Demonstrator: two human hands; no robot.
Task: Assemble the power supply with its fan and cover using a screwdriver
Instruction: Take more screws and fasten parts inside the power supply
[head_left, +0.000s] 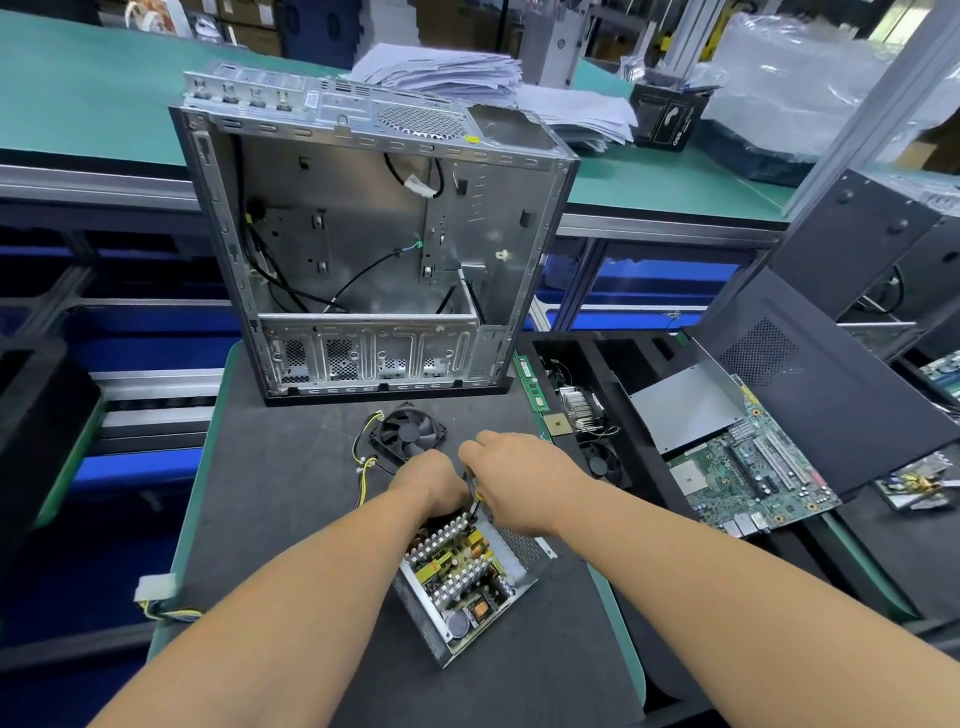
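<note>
Hands at far end of open power supply (462, 582) on bench (291, 499): I see left hand (434, 480) and right hand (511, 475) grip wires (474, 493); fan (410, 434) just beyond.

We can read almost nothing here. The only marking that comes near legible is white print on the side of a small black box (667, 117) at the back of the green bench; it looks like digits seen upside down, but we cannot make them out. Small labels on the computer case (374, 234) are too blurred.
</note>
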